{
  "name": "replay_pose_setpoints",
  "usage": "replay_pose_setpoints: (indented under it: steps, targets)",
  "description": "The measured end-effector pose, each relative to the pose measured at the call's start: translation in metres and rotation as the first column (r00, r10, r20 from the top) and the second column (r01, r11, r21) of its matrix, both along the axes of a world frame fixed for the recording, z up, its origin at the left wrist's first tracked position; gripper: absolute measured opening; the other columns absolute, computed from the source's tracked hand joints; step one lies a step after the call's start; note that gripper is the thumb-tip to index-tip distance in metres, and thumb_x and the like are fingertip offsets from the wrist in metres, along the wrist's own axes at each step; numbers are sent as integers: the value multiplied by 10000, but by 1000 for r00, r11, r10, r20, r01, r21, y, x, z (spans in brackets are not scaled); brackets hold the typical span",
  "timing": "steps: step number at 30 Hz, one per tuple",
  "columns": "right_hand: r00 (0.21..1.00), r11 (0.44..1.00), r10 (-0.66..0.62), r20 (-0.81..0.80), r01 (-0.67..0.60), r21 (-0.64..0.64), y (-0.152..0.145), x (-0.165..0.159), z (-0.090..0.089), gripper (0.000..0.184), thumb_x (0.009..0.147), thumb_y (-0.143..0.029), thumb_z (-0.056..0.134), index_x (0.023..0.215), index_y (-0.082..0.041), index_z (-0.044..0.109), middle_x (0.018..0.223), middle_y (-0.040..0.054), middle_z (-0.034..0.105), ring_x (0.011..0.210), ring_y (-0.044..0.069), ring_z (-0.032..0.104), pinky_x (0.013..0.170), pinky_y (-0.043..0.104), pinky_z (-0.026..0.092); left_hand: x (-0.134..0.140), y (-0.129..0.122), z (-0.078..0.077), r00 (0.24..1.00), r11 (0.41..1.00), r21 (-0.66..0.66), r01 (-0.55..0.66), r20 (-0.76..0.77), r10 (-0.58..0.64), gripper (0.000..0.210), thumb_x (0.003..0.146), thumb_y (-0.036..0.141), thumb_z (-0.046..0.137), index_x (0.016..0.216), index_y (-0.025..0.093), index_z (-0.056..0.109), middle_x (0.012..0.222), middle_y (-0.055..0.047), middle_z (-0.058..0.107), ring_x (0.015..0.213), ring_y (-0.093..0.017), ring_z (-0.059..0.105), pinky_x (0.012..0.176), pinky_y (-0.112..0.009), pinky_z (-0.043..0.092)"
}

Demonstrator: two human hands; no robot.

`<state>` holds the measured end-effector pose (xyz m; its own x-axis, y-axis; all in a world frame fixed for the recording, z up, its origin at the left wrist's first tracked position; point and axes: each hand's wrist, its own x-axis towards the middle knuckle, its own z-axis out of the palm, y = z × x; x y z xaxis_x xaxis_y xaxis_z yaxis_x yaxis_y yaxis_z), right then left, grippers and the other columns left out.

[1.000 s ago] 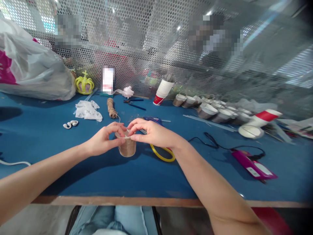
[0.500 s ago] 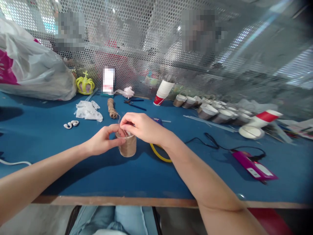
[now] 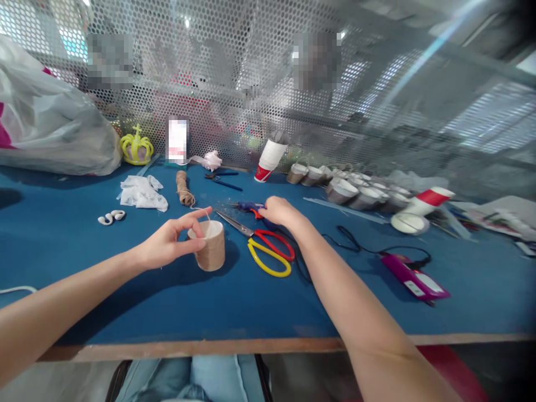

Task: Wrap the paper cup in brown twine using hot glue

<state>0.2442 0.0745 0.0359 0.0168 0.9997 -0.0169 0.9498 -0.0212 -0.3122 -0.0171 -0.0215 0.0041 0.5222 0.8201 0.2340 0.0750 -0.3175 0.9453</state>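
My left hand [image 3: 176,239] grips the rim of a small cup [image 3: 210,252] wrapped in brown twine-like material, its thumb outside and other fingers at the opening. Its index finger is raised beside a strand of twine that runs from the cup to a twine bundle [image 3: 183,188]. My right hand [image 3: 280,212] is closed around the handle of a blue glue gun [image 3: 250,207] lying on the table, its nozzle pointing left. Between the cup and my right arm lie scissors [image 3: 270,258] with one red and one yellow handle, blades toward the cup.
Behind are pliers [image 3: 224,180], a stack of paper cups [image 3: 268,161] and several wrapped cups [image 3: 341,191]. A purple power strip [image 3: 414,277] with a black cable lies right. A large plastic bag [image 3: 54,117], a yellow crown [image 3: 137,146] and crumpled white material [image 3: 143,192] are left.
My right hand has left the cup and moved right onto the glue gun. The scissors, partly covered before, are now in plain sight. My left hand stays at the cup.
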Motion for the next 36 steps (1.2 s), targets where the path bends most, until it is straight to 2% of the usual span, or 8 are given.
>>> replay_pose_setpoints:
  steps: [4,7,12,15,17,19,28,36]
  targets:
    - [995,994,-82,-58,78,-74,2,14,-20,281,878,-310,485,1120,-176,533,1151,78,543,947,175,566,797,378,485,0,1,-2,1000,1000,-4,11,23,-11,132,782,268,603,719,170,539,1417,-120,361,1361,-266,200,1021,-406,281]
    - [979,993,-116,-165,108,-55,-1,14,-25,249,829,-254,559,1050,-139,559,1017,79,604,858,180,595,730,356,503,0,2,-4,999,999,-34,-2,46,3,129,776,263,612,721,170,542,1431,-108,339,1364,-266,191,1039,-417,253]
    - [893,998,-26,-450,50,42,-32,6,-4,289,753,-97,557,1034,-149,507,849,42,637,675,122,606,600,246,506,0,3,-5,993,997,-75,-7,118,16,135,771,259,622,713,170,540,1431,-96,344,1370,-266,168,1040,-420,255]
    - [807,998,67,-587,-66,23,-63,-2,11,123,762,-215,563,863,-145,550,687,8,613,560,96,579,533,223,497,1,4,-7,989,997,-79,-8,147,19,130,771,251,622,712,170,540,1449,-79,311,1372,-266,160,1046,-423,251]
    - [676,987,137,-724,-158,40,-84,-8,16,158,719,-273,611,783,-139,556,598,-4,583,468,87,541,446,210,457,3,5,-9,987,997,-73,-21,159,32,127,771,252,622,720,167,542,1465,-74,277,1365,-273,184,1058,-431,231]
    - [635,973,210,-743,-207,98,-101,-15,16,184,722,-303,604,797,-137,574,580,-7,575,443,83,525,417,205,439,4,7,-12,985,996,-67,-53,162,63,134,776,261,617,725,164,540,1468,-84,268,1359,-277,201,1064,-444,215]
    - [834,954,292,-468,-222,200,-135,-30,7,256,775,-394,544,684,-159,588,435,-37,516,363,89,502,406,210,423,6,7,-16,979,989,-101,-109,159,124,172,773,300,617,722,158,533,1448,-107,301,1313,-297,309,1056,-462,227]
    - [878,933,344,-333,-280,225,-137,-30,3,232,785,-401,551,724,-181,587,452,-37,544,408,111,538,449,218,436,6,7,-17,978,985,-124,-123,151,141,163,778,294,600,729,157,526,1426,-120,341,1301,-287,333,1050,-450,231]
